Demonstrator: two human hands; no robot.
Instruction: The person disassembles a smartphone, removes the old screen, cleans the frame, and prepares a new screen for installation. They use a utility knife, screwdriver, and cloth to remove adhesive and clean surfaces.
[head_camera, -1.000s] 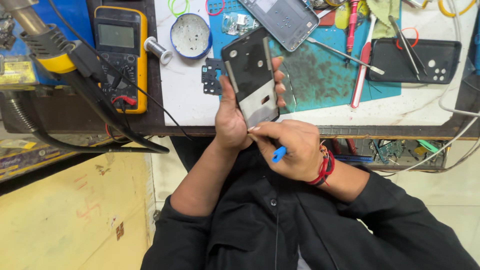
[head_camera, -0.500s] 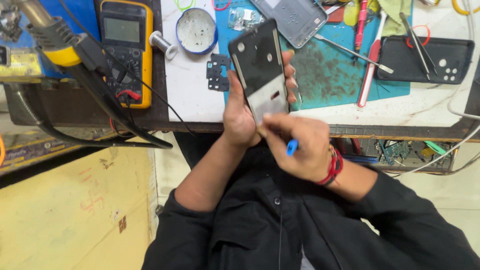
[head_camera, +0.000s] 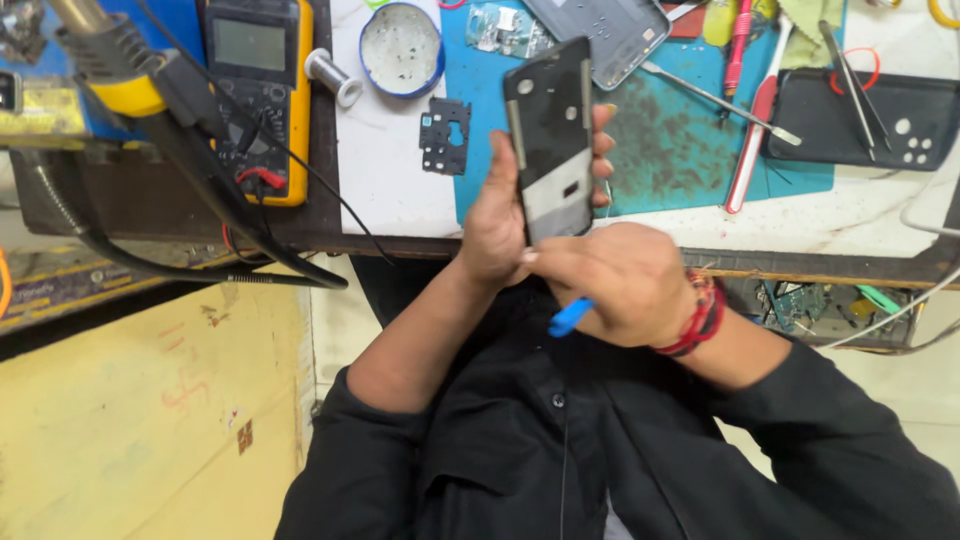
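Observation:
My left hand (head_camera: 500, 215) grips an opened dark phone body (head_camera: 552, 135) upright over the bench's front edge, fingers wrapped round its right side. My right hand (head_camera: 615, 285) is closed around a small tool with a blue handle (head_camera: 570, 317), its fingers pressed against the phone's lower edge. The tool's tip is hidden behind the hand. Red thread bands (head_camera: 700, 315) circle my right wrist. Both sleeves are black.
On the bench lie a yellow multimeter (head_camera: 255, 85), a round blue-rimmed tin (head_camera: 402, 48), a small black bracket (head_camera: 445, 135), a grey phone back (head_camera: 610, 35), a teal mat (head_camera: 690, 140) with screwdrivers, and a black phone cover (head_camera: 865, 120) with tweezers. A hot-air handle (head_camera: 110, 60) hangs at left.
The phone and both hands sit slightly higher and more over the bench than before. My right hand has closed in on the phone's bottom edge with the blue tool.

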